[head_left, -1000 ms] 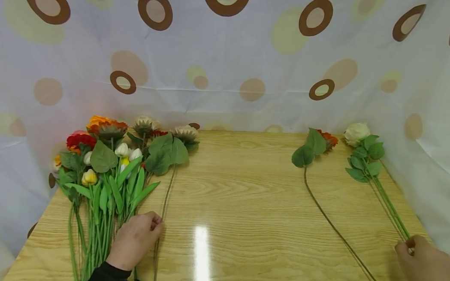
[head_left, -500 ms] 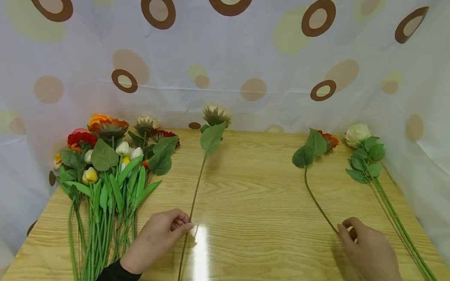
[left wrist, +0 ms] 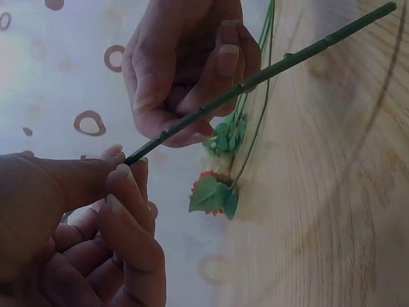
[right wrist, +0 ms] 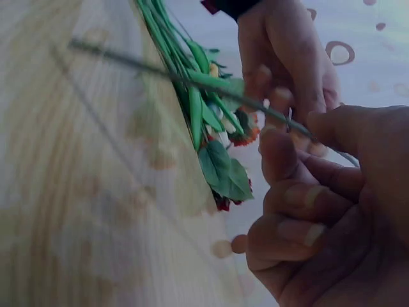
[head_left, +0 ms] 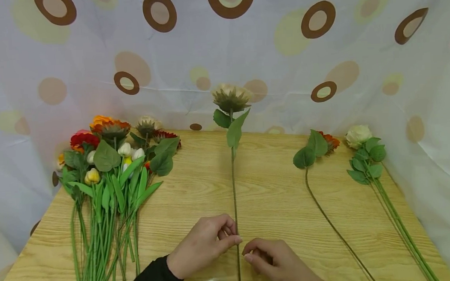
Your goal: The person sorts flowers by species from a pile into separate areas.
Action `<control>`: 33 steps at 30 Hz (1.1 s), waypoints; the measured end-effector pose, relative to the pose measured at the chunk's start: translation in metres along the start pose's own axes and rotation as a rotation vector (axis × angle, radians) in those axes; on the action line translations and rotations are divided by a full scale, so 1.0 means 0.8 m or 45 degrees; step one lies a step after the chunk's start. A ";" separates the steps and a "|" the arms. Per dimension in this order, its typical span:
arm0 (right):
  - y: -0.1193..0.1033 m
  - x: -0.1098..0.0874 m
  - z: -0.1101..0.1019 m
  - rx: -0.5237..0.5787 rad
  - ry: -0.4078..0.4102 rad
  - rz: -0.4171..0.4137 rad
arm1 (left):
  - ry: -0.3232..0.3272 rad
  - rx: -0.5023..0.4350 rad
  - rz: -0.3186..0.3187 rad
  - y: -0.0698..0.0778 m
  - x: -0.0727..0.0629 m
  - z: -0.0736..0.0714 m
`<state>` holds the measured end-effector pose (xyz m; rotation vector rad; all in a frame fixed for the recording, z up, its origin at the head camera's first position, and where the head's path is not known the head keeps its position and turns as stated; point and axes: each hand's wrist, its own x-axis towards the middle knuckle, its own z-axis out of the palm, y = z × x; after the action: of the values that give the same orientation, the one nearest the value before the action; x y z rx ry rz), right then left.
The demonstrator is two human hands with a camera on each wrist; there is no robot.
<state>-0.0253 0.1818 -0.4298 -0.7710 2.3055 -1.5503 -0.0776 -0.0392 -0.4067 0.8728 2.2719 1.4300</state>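
Observation:
A cream flower (head_left: 231,98) with two green leaves stands almost upright over the middle of the table. My left hand (head_left: 208,244) pinches its long thin stem (head_left: 234,187) between thumb and fingertips. In the left wrist view, the bare lower stem (left wrist: 281,66) slants out past that grip. Just right of the stem is my right hand (head_left: 280,261), its fingers loosely bent and thumb apart from the index finger. Viewed from the right wrist, the stem (right wrist: 223,96) runs close by the right hand's thumb and index fingertip; no firm hold shows.
A big bunch of mixed flowers (head_left: 112,194) lies on the left of the wooden table (head_left: 274,189). On the right lie an orange-red flower (head_left: 328,142) and a white rose (head_left: 358,136) with green stems. A patterned curtain (head_left: 219,42) hangs behind.
My left hand has carried the cream flower from the bunch rightwards to the middle, raising it upright. My right hand has left the stems at right and come beside it.

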 end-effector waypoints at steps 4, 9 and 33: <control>0.009 -0.004 0.008 0.101 -0.044 -0.035 | 0.010 0.032 0.043 0.002 0.001 0.013; 0.012 -0.011 0.012 0.093 -0.035 -0.047 | -0.002 0.073 0.056 0.002 0.001 0.023; 0.045 -0.099 -0.116 -0.726 0.592 0.588 | 0.567 0.750 -0.276 -0.062 -0.066 -0.086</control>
<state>-0.0155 0.3088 -0.4318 0.0671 3.0305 -0.9376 -0.0921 -0.1370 -0.4230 0.4442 3.0955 0.9306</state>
